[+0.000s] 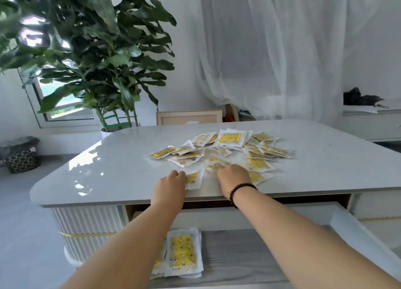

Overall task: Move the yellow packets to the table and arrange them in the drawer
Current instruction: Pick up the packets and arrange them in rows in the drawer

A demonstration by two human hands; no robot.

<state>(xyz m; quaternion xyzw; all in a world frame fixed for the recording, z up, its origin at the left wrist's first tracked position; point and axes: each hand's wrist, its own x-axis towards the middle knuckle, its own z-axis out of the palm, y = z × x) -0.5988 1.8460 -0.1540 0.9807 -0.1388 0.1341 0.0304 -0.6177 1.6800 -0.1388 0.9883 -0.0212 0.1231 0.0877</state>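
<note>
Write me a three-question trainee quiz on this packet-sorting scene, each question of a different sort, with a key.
1. True or false: the open white drawer under the glossy white tabletop already holds some yellow patterned packets in clear wrappers.
2. Multiple choice: which wrist wears the black beaded bracelet? A) left B) right C) neither
3. Fill in: the loose pile of yellow packets lies on the ____.

Key: 1 true. 2 B: it sits behind the right hand, whose fingers rest in the near edge of the pile; the left hand touches a packet at the pile's near edge. 3 tabletop.
</note>
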